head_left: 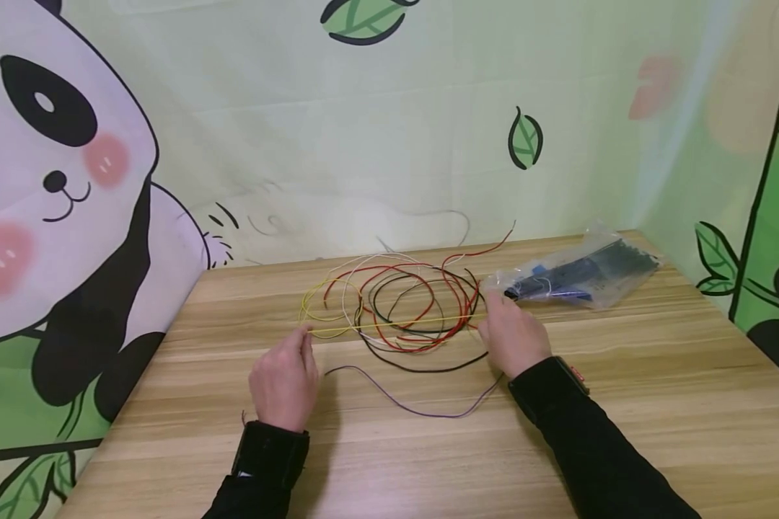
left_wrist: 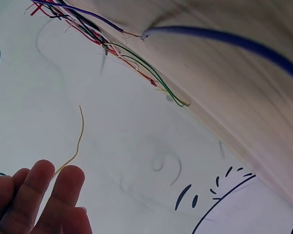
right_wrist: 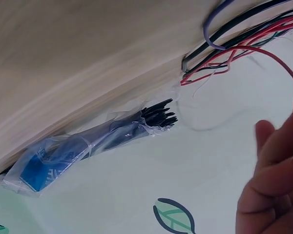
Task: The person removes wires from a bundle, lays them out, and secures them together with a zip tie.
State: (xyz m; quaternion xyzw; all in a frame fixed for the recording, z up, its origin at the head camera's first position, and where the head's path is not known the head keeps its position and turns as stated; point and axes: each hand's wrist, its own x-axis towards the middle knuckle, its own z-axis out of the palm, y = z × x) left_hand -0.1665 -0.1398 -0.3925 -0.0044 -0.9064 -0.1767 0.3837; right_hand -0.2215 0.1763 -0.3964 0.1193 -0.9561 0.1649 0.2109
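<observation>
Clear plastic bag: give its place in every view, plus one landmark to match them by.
Head: clear plastic bag at right, beyond the right hand, near the table's back edge.
Left wrist: not in it.
Right wrist: left of centre, slanting up rightward.
Shared landmark: red wires, visible in all three.

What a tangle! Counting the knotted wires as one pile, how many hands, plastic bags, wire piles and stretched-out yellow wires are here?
Hands: 2, left hand and right hand
Plastic bag: 1
Wire pile: 1
Yellow wire stretched between the hands: 1
Total: 5
</observation>
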